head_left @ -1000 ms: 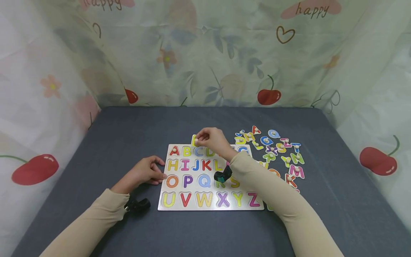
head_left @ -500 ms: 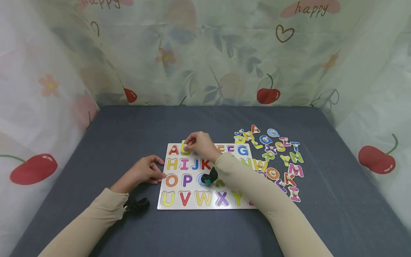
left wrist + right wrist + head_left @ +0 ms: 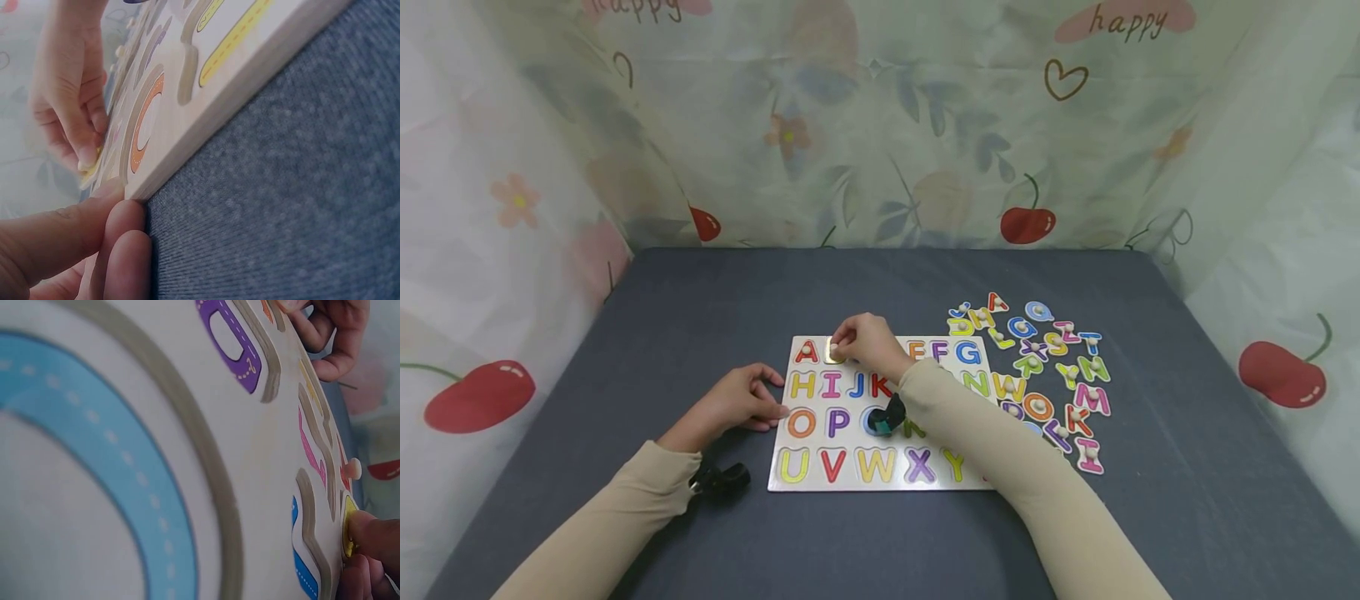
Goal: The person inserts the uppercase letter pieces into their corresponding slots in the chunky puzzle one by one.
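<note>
The surroundings are formed by pale fabric curtains (image 3: pixel 925 167) printed with red cherries, flowers, leaves and the word "happy", hung behind and at both sides. Within them a broad table covered in ribbed dark blue-grey cloth (image 3: pixel 700 300) is set.

On the cloth a flat, pale wooden alphabet board (image 3: pixel 895 485) is laid with its rows facing the wearer, presumably so that the recessed, printed letters can be read upright. The spread of loose, multicoloured, knobbed letter pieces (image 3: pixel 1030 367) is placed to its right, some overlapping; by this, it seems, they are put within easy reach of the right side.

The left hand (image 3: pixel 748 398) is rested at the board's left edge, its fingers loosely bent and the thumb touching the edge, probably so that the board is steadied. The right hand (image 3: pixel 868 342) is reached across the top row, its thumb and fingers pinched together on a yellow letter piece (image 3: pixel 350 512). That piece is held by its small knob, a grip that would leave its outline free. It is positioned at the second place of the top row, just beside the red knobbed letter A (image 3: pixel 806 352), which is set in the board. Whether the yellow piece is fully seated cannot be told, being partly hidden by the fingers.
</note>
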Available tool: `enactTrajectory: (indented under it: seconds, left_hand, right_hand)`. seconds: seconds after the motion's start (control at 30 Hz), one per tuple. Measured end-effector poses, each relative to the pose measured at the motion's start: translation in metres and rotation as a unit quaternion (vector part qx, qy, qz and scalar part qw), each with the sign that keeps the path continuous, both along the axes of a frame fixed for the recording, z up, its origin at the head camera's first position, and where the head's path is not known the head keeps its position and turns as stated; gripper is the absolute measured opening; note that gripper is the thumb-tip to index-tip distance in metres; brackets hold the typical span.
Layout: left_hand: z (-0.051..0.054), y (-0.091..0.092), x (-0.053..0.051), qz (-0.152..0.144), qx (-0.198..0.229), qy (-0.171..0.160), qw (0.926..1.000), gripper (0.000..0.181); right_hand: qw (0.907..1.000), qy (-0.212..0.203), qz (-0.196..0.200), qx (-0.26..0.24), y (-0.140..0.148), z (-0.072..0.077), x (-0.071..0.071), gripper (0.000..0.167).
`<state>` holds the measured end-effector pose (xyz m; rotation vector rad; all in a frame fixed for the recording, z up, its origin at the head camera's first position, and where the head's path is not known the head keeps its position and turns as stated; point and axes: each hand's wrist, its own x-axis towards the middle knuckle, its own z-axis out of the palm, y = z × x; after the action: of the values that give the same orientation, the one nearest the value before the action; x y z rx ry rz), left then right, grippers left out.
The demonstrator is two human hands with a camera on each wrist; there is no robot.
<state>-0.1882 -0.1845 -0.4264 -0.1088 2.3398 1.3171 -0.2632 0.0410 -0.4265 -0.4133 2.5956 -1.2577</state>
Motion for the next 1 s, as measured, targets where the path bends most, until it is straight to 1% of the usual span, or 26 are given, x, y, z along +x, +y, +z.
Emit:
enactTrajectory:
  seconds: [0.43, 0.73, 0.87, 1.0]
  left_hand:
    - [-0.0007, -0.0002, -0.0002, 0.001, -0.001, -0.004, 1.0000, 0.055]
    - [-0.0003, 0.0003, 0.0008, 0.006, -0.006, -0.005, 1.0000, 0.054]
    - [-0.0003, 0.0013, 0.0005, 0.011, -0.006, -0.006, 0.9999, 0.054]
    - [-0.0006, 0.0017, 0.0003, 0.015, -0.006, -0.006, 0.9999, 0.053]
  right_hand:
    - [0.9997, -0.016, -0.001, 0.015, -0.0004, -0.0005, -0.0013, 0.011]
    - [0.9994, -0.018, 0.012, 0.027, -0.0007, -0.0008, -0.0028, 0.012]
    - [0.9993, -0.021, 0.018, 0.025, 0.0005, -0.0022, -0.0046, 0.014]
    - [0.9994, -0.023, 0.021, 0.011, 0.0041, -0.0021, -0.0039, 0.019]
